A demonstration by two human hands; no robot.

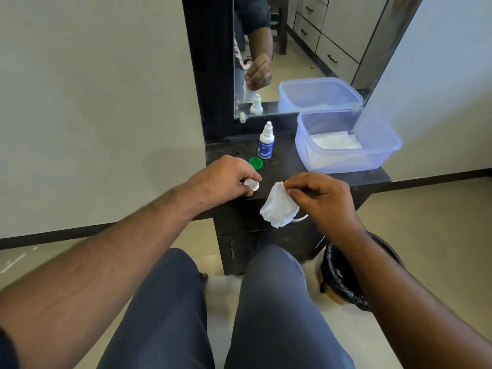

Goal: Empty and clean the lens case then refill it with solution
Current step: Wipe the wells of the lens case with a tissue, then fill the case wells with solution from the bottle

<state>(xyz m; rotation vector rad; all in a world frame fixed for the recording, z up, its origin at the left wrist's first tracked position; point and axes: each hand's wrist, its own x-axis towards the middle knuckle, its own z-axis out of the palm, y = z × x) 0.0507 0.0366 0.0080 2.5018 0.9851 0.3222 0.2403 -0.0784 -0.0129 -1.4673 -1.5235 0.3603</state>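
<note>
Left hand (226,179) grips lens case (251,184); right hand (323,201) beside.

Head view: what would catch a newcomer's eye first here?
The two hands at the front edge of the black table: the left hand holds a white lens case, and the right hand pinches a white tissue hanging off the edge. Behind them stand a solution bottle, a green cap and a blue plastic tub by the mirror.
</note>
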